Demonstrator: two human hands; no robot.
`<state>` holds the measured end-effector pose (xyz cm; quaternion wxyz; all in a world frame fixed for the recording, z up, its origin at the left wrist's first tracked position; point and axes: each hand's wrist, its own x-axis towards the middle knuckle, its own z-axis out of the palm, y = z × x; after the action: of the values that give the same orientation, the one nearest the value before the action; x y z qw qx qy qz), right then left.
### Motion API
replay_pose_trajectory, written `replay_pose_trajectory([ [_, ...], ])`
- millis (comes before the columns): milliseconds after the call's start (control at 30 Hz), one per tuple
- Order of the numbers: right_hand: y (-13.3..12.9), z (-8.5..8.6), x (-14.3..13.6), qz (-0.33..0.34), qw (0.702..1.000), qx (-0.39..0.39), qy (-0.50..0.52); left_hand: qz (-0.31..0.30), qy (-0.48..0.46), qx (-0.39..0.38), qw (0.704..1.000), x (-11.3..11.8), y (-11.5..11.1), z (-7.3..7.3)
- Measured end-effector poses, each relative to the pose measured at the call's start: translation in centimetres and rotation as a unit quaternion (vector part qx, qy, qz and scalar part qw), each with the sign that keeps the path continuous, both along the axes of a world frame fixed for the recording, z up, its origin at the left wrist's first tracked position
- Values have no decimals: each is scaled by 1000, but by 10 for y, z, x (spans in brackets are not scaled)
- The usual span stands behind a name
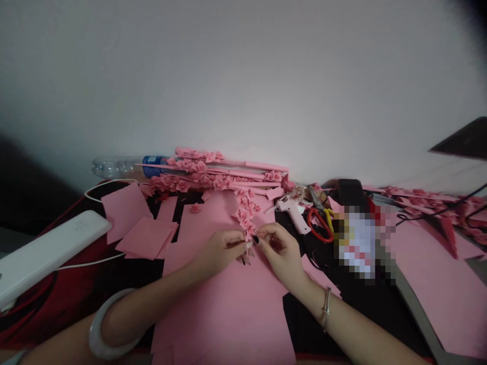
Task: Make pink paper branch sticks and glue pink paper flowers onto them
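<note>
Both hands close together over pink sheets (pixel 224 309), mid-table. Left hand (pixel 228 247) and right hand (pixel 277 249) pinch the near end of a flower stem (pixel 246 215) between fingertips, one hand on each side; its pink paper blooms run away from the person, toward the bundle (pixel 213 175) by the wall. Loose bloom (pixel 195 208) lies alone, left of the stem. Square papers (pixel 146 238) further left, near a white device (pixel 57 253). Glue gun (pixel 296 215) right of the stem, red-handled scissors (pixel 320 224) just beside it. Plastic bottle (pixel 127 166) on its side, at the bundle's left end.
</note>
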<state>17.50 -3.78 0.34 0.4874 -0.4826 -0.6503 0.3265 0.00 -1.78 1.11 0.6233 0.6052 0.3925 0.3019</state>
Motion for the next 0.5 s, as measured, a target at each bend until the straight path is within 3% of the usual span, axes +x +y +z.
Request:
replay_pose_trajectory([
  [233, 1, -1, 4, -30, 998, 6, 48, 68, 4, 1, 998, -7, 9, 14],
  [400, 4, 2, 8, -36, 999, 12, 35, 129, 32, 17, 991, -14, 17, 8],
  [500, 6, 4, 10, -47, 999, 4, 28, 134, 36, 26, 990, -17, 20, 3],
])
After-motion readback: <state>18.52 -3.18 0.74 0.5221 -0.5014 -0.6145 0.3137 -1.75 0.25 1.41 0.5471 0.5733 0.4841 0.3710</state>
